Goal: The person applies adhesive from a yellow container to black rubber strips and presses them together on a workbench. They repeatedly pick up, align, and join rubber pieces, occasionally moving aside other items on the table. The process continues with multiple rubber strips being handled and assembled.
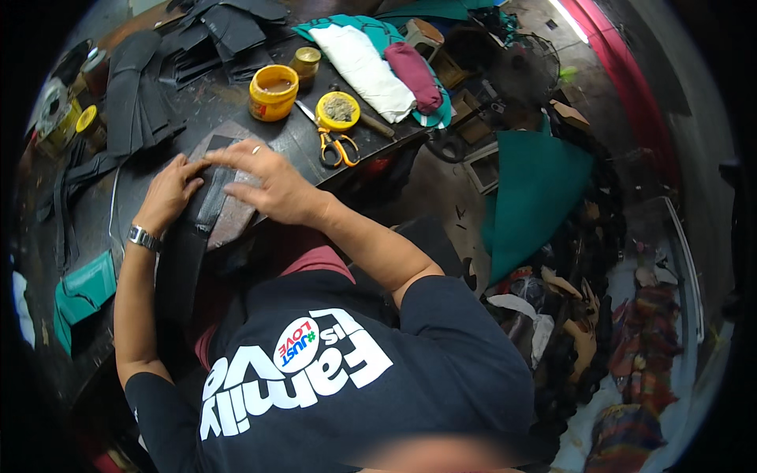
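A long black leather-like strip lies over a brownish flat slab at the table's near edge, its lower end hanging toward my lap. My left hand is closed at the strip's left edge, with thumb and bent fingers on the material. From the right, my right hand reaches across the strip. Its fingers are stretched out, their tips meeting the left fingertips near the far end, and the thumb stands apart. Under the fingertips the material is partly hidden. Orange-handled scissors lie to the right of the slab.
Behind my hands stand an open yellow jar of brown liquid, a yellow lid with greyish stuff and a small jar. Black cut pieces are piled farther back. White cloth and a maroon roll lie at the right.
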`<state>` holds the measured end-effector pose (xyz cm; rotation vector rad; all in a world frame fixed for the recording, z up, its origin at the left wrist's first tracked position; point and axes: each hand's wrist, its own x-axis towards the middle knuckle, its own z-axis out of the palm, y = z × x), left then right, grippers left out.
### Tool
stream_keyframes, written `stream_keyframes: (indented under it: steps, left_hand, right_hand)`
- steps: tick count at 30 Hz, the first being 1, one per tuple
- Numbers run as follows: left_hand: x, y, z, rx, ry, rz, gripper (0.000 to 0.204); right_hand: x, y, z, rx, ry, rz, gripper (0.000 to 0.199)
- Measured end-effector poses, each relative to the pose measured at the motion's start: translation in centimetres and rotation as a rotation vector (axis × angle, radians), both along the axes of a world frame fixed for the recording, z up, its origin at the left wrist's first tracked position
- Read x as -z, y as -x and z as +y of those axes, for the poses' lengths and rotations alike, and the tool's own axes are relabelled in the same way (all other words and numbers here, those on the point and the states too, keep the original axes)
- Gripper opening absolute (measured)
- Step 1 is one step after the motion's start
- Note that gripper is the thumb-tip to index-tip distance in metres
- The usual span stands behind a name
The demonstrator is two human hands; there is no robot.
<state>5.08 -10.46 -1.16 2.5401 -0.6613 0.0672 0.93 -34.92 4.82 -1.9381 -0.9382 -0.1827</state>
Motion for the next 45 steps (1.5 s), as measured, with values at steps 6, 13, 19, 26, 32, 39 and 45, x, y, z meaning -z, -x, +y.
stream_keyframes:
  steps: [6,13,19,26,32,39,45]
  left_hand:
    - [1.3,-1.1,-0.3,-0.053,0.165,-0.077,0.034]
    - [0.7,-1.2,0.7,-0.081,0.229,0.036,0.04]
    - [1.0,-0.7,1.2,-0.041,0.327,0.08,0.044]
    - [0.8,0.2,0.9,-0.102,0.298,0.053,0.039]
    - [0.4,1.0,1.0,-0.124,0.254,0.037,0.037]
    - [-1.0,3.2,0.7,-0.166,0.296,0.008,0.034]
    - [-2.6,5.2,-1.3,-0.153,0.787,0.149,0.024]
  right_hand:
    - [1.1,-1.3,-2.3,0.044,-0.329,0.436,0.051]
    - [3.2,-1.8,-3.8,0.106,-0.386,0.446,0.045]
    - [5.0,-2.8,-4.4,0.142,-0.361,0.475,0.046]
    - [5.9,-1.2,-4.8,0.075,-0.32,0.51,0.059]
    - [6.4,-1.1,-5.5,0.039,-0.392,0.579,0.053]
    - [5.5,-1.6,-6.0,0.024,-0.413,0.669,0.042]
    - [2.7,0.0,-3.8,-0.15,-0.54,0.557,0.051]
